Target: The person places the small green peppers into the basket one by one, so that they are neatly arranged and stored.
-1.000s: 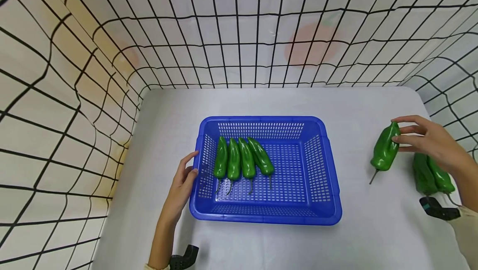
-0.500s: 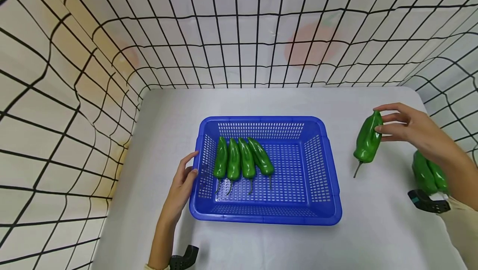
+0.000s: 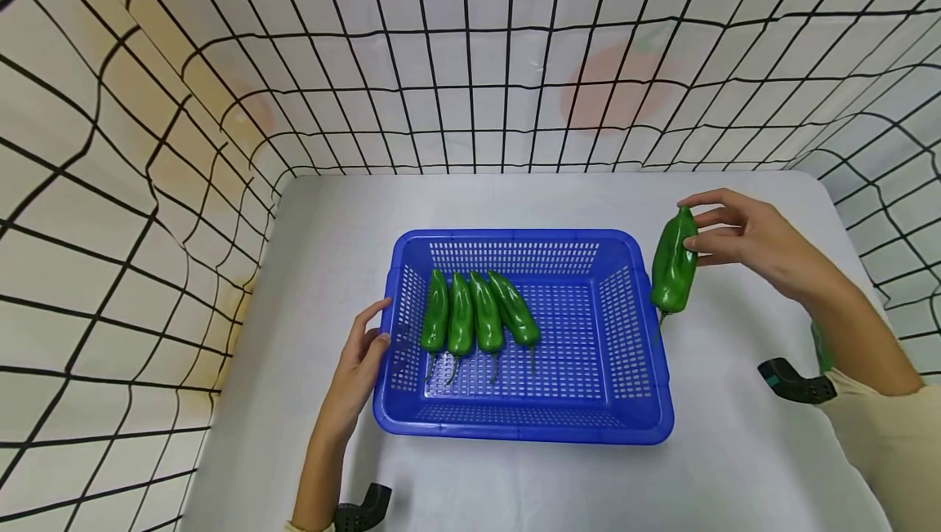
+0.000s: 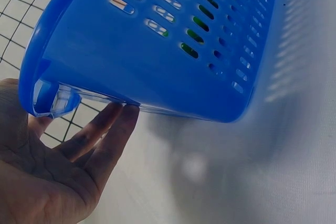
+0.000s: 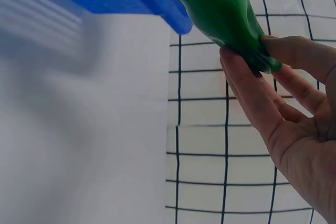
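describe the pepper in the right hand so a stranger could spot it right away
Find the blue basket on the white tabletop. By its right rim, the right hand pinches a glossy green pepper near its stemless tip. Unlike the four peppers lying inside the basket, this one is held in a hand.

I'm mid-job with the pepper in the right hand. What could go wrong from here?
Slip: the right hand pinches the raised pepper by the end opposite its stem, so it might swing or drop.
Bump: in the head view, that pepper overlaps the right rim of the blue basket; lowering it there could catch the rim.
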Available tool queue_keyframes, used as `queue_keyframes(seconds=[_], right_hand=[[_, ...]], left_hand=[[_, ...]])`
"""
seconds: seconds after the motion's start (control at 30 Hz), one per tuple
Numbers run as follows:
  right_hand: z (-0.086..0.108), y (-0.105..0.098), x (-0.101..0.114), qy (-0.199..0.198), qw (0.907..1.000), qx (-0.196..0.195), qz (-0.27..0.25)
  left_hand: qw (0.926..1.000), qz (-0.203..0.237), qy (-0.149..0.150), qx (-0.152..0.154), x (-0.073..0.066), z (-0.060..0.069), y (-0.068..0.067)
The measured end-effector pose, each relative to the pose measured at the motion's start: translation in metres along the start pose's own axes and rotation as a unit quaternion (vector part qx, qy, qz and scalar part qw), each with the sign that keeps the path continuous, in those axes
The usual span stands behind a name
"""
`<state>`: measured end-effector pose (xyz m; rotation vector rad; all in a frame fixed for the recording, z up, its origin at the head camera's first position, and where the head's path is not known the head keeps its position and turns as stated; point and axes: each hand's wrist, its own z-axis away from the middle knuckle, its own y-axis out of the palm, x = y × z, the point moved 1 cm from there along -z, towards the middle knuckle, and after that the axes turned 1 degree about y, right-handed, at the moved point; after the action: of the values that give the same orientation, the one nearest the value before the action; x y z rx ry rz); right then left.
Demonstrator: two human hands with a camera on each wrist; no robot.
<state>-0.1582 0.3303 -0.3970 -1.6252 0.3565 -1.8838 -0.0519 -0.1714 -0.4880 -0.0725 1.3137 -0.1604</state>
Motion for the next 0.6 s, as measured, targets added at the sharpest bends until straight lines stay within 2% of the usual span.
queue_keyframes(seconds=[0.23, 0.47, 0.6], right_hand=[[-0.012, 0.021, 0.015, -0.023, 0.9995, 0.015, -0.013], [-0.021, 0.041, 0.025, -0.036, 0.9962, 0.06, -0.051], [-0.026, 0.051, 0.029, -0.046, 0.9942, 0.084, -0.049]], left_hand=[[1.0, -0.001, -0.001, 0.001, 0.0, 0.0, 0.0], [1.0, 0.004, -0.003, 0.003, 0.001, -0.001, 0.0], [1.0, 0.0, -0.005, 0.002, 0.001, -0.001, 0.0]])
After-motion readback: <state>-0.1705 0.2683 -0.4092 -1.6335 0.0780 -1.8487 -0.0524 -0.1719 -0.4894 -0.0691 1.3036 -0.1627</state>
